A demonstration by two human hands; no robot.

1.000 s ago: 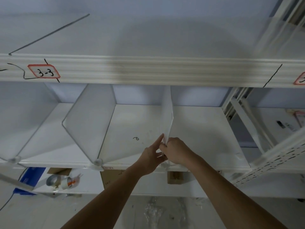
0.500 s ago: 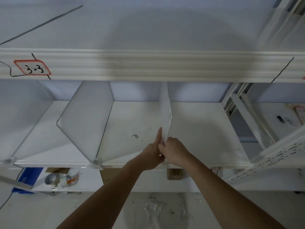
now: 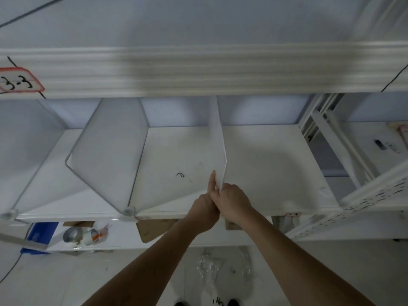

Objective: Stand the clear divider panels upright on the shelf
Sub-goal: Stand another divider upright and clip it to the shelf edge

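We count three clear divider panels on the shelf (image 3: pixel 276 164): the one in our hands (image 3: pixel 219 149) at frame centre, a second (image 3: pixel 108 155) left of it, and a third (image 3: pixel 26 151) cut off at the left edge. The held panel stands upright, frosted, thin edge toward us. Our left hand (image 3: pixel 204 209) and right hand (image 3: pixel 234 202) meet at its lower front corner, fingers clamped on it. Its base is hidden behind our hands.
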